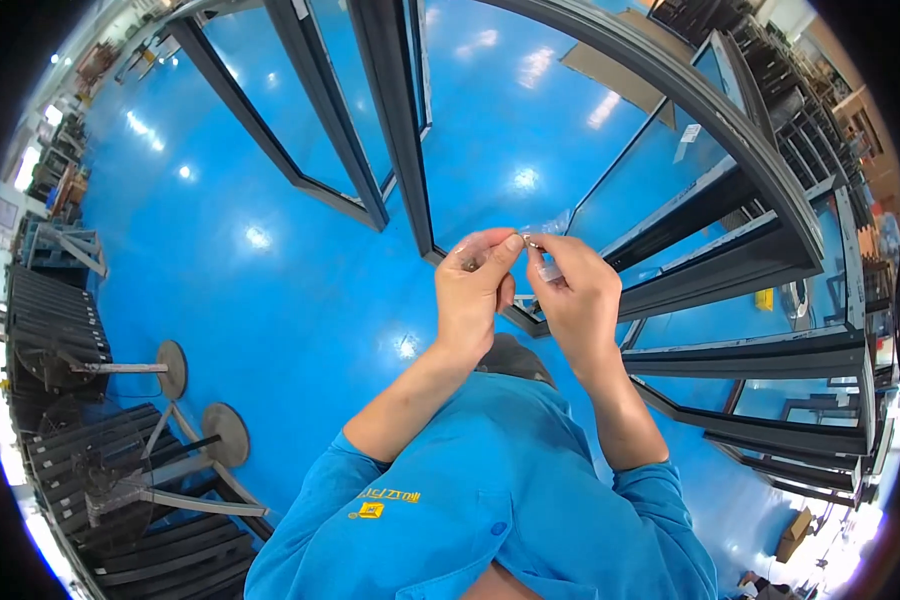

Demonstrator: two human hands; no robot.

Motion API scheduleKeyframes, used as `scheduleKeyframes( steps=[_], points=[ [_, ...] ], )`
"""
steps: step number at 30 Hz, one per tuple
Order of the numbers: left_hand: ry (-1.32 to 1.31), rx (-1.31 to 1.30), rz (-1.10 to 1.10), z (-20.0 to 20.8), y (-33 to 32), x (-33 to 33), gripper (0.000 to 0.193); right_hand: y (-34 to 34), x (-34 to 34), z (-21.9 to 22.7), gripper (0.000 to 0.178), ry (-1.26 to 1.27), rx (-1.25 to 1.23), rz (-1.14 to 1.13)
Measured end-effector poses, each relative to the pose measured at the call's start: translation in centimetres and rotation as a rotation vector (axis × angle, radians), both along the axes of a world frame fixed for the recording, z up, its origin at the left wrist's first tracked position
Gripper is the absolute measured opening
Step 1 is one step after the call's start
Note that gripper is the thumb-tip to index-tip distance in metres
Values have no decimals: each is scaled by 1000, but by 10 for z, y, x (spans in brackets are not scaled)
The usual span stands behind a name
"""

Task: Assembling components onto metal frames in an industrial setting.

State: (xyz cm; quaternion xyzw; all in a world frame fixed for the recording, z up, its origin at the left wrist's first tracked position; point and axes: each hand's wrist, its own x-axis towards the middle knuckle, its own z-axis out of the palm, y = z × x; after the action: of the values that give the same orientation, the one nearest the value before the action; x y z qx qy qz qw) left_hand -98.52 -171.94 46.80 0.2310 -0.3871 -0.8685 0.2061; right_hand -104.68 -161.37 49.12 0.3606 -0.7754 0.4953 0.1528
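Note:
My left hand and my right hand meet in front of my body, thumbs and fingertips pinched close together. Between the fingertips is something tiny, too small to make out. Crinkled clear plastic, which looks like a small bag, shows under the right fingers. More of the see-through plastic glints within the curled left fingers, with small dark bits there that I cannot identify. Just beyond the hands stands a dark window frame with glass; neither hand visibly grips it.
More dark framed panels stand close together on the right. Several upright frames are ahead to the left. At left, metal stands with round discs sit beside stacked dark profiles. A cardboard sheet lies beyond the frames on the blue floor.

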Motion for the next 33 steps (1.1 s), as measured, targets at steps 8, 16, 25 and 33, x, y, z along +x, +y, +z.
scheduleKeyframes(
  steps=[8, 16, 25, 33],
  points=[
    [-41, -279, 219, -5, -7, 10, 10, -12, -8, 2, 16, -131, 100, 10],
    [53, -7, 183, -16, -37, 16, 17, 7, -70, 121, 12, 3, -38, -33],
    [16, -14, 21, -23, -63, 21, 19, 29, -184, 211, 23, 153, 840, -37],
    [3, 57, 108, -45, -94, 33, 19, 31, -181, 218, 22, 109, 661, 31]
  ],
)
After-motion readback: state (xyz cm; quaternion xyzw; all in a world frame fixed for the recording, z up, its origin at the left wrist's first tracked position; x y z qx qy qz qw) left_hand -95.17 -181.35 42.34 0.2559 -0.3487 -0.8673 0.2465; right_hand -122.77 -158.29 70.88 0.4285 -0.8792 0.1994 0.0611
